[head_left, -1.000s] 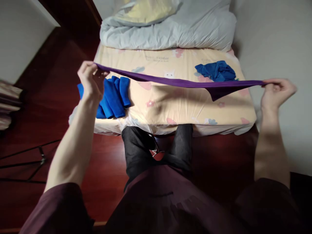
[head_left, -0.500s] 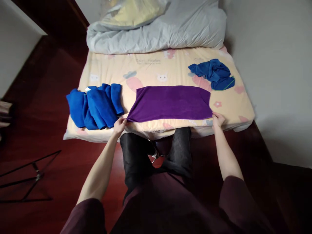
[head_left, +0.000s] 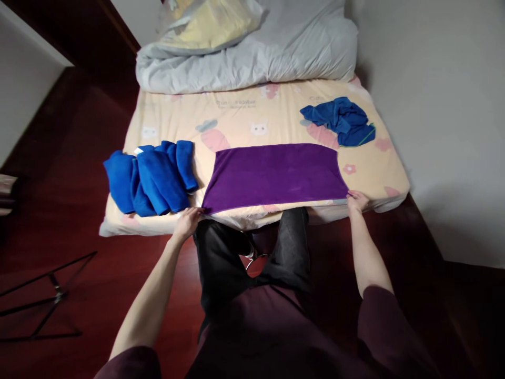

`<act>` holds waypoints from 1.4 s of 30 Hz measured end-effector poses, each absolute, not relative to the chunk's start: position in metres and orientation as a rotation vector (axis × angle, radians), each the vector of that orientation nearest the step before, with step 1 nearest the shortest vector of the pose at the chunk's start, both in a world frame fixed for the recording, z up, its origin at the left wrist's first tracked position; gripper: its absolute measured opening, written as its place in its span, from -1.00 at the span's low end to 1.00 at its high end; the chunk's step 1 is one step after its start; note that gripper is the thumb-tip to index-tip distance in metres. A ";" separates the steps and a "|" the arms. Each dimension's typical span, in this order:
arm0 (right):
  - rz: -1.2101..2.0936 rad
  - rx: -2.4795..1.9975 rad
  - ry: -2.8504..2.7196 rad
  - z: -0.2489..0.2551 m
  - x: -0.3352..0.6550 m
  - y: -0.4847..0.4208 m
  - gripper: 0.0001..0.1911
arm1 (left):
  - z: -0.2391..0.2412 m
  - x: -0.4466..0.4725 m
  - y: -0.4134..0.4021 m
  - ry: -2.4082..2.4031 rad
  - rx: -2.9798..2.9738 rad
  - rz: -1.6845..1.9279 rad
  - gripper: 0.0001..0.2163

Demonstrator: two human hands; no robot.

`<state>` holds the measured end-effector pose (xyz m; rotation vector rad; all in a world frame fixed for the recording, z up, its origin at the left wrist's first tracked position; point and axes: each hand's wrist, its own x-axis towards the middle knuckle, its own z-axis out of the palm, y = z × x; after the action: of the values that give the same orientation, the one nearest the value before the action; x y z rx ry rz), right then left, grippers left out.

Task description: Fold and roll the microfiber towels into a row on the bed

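A purple towel (head_left: 276, 176) lies spread wide near the front edge of the bed, its near edge pulled taut. My left hand (head_left: 189, 221) pinches its near left corner, and my right hand (head_left: 357, 201) pinches the near right corner. Close beyond my left hand sit several rolled or folded bright blue towels (head_left: 158, 179), bunched together with a small white label showing. A crumpled darker blue cloth (head_left: 341, 121) with a green edge rests at the right, beyond the purple towel.
The bed's patterned sheet (head_left: 236, 118) shows carrots and a cat face. A rolled grey quilt (head_left: 244, 63) lies across the back, with a yellow item in clear plastic (head_left: 216, 23) on top. A black stand's legs (head_left: 57, 295) are on the floor at left; a wall (head_left: 442, 105) rises at right.
Both hands have drawn the towel's near corners toward me and slightly outward. The near edge has come closer and the towel lies flatter, its right-hand fold gone. The view has shifted slightly.
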<state>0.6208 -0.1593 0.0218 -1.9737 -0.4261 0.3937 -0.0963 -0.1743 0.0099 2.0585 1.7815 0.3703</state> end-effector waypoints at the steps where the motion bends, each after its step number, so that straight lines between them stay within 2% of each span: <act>1: 0.402 -1.996 -0.425 0.022 0.620 -0.160 -0.80 | 0.011 -0.096 -0.177 1.754 2.104 0.352 -0.65; 4: 0.400 -2.092 -0.430 0.025 0.615 -0.158 -0.83 | 0.018 -0.093 -0.179 1.676 2.223 0.286 -0.66; 6: 0.281 -2.224 -0.534 0.027 0.603 -0.153 -0.83 | 0.025 -0.091 -0.176 1.618 2.295 0.195 -0.67; 10: 0.049 -2.265 -0.967 0.033 0.537 -0.133 -0.55 | 0.040 -0.079 -0.154 1.616 2.380 0.091 -0.66; 16: 0.186 -2.079 -1.500 0.020 0.366 -0.105 -0.42 | 0.058 -0.052 -0.067 1.750 2.295 0.358 -0.64; 20: 0.317 -2.099 -1.743 -0.002 0.301 -0.100 -0.36 | 0.057 -0.045 0.012 1.907 2.019 0.310 -0.64; 24: 0.316 -2.159 -1.747 -0.015 0.293 -0.098 -0.35 | 0.043 -0.038 0.080 2.030 1.717 0.232 -0.63; 30: 0.254 -2.143 -1.703 -0.025 0.297 -0.095 -0.36 | 0.013 -0.021 0.142 2.005 1.351 0.530 -0.56; 36: 0.189 -2.151 -1.712 -0.027 0.296 -0.095 -0.37 | 0.006 -0.032 0.170 1.947 1.545 0.334 -0.74; 42: 0.201 -2.159 -1.721 -0.027 0.297 -0.094 -0.36 | 0.016 -0.047 0.184 2.019 1.720 0.335 -0.75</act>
<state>0.2970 -0.0941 -0.0270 -2.1592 -1.7211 0.2012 -0.0475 0.1837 0.0155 1.7197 2.0190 0.3353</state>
